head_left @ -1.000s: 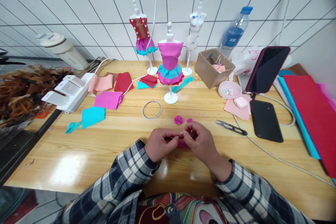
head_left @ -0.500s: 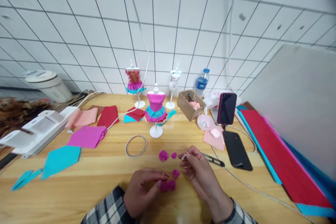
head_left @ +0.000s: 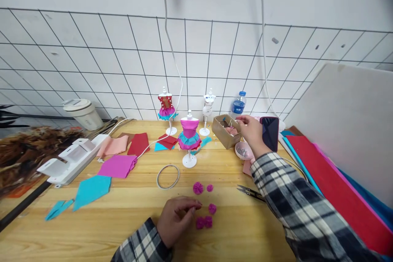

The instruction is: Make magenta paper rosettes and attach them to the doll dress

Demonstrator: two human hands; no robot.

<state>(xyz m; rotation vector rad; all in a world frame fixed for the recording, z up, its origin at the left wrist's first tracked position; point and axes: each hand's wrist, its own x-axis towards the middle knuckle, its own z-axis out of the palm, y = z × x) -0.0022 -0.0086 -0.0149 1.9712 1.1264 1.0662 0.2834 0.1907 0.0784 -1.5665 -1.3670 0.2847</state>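
My left hand [head_left: 179, 217] rests low over the table, thumb and forefinger closed in a pinch. What they hold, if anything, is too small to make out. Just right of it lie several magenta fabric rosettes, among them a large one [head_left: 198, 188] and a joined bow-like piece [head_left: 204, 222]. My right hand [head_left: 252, 133] reaches to the back right, its closed fingertips at the right edge of a cardboard box [head_left: 227, 139] holding scraps. What is in those fingers I cannot make out. Below that hand stands a small pink bowl [head_left: 244, 150] with tiny glinting bits inside.
A mini dress form [head_left: 189, 127] in magenta and teal stands mid-table, with two more forms behind. Scissors [head_left: 251, 192] lie under my right forearm. Folded fabrics [head_left: 118, 166] and a power strip [head_left: 76, 159] are left; a phone [head_left: 270, 134] stands right.
My right hand has moved from beside the rosettes, where it held a small white thing, up and away to the cardboard box. My left hand keeps its pinch. The view has tilted up.
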